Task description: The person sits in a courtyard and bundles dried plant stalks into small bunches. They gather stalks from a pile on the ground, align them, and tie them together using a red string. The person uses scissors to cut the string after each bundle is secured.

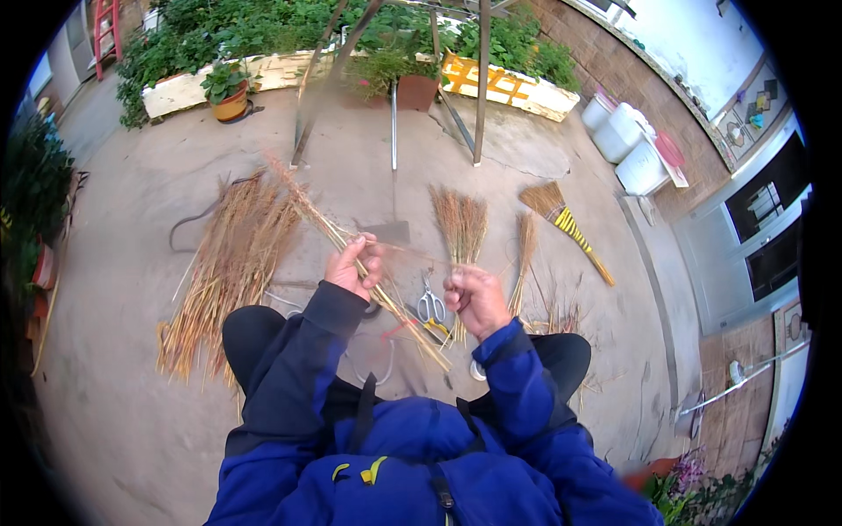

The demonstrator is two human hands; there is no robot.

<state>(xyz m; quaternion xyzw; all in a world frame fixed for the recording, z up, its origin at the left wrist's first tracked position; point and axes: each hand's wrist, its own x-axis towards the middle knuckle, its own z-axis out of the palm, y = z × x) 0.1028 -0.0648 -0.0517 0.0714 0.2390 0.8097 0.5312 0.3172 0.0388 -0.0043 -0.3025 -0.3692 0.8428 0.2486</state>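
My left hand [357,264] is closed around a thin bundle of dried broom stalks [411,323], its brushy heads pointing away to the upper left. My right hand [475,296] pinches a thin strand that runs across to the left hand. Below and between the hands, scissors with grey handles [431,306] lie on the concrete beside a yellow-handled tool [435,327]. A large pile of broom stalks [230,263] lies to the left. Beyond the right hand are a sorted bunch of stalks [462,220], a thinner bunch [526,243] and a finished hand broom with yellow binding [567,227].
Ahead stand a metal frame [482,85], a long-handled flat tool [388,231], white planter boxes [177,92] and a potted plant [230,105]. White plastic containers [621,135] line the right wall. A roll of tape [477,371] and loose stalk scraps [559,319] lie near my right knee.
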